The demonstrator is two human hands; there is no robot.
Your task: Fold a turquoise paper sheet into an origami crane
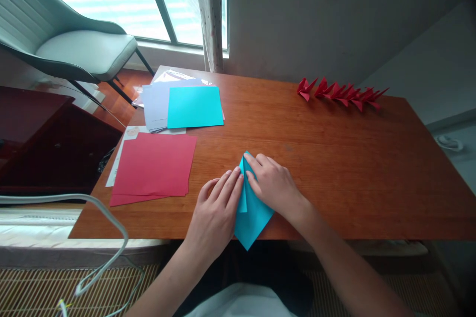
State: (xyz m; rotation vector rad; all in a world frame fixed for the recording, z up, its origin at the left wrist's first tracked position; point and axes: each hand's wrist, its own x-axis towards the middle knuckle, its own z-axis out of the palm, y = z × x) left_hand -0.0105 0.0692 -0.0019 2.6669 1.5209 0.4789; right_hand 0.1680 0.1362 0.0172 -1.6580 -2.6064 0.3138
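A turquoise sheet of origami paper (256, 213), folded into a kite-like shape, lies at the table's near edge with its lower point sticking out past it. A narrow flap (243, 200) is folded along its left side. My left hand (219, 208) presses that side down with its fingers close together; its thumb is hidden. At the top point, my right hand (273, 181) grips the paper, index finger at the tip and thumb lower on the crease, with the other fingers curled.
Red sheets (154, 166) lie to the left on the wooden table (334, 173). Behind them, a turquoise sheet (195, 107) tops pale blue paper (154, 106). Several red folded-paper cranes (344, 94) line the far right. A white cable (107, 213) hangs by the left edge.
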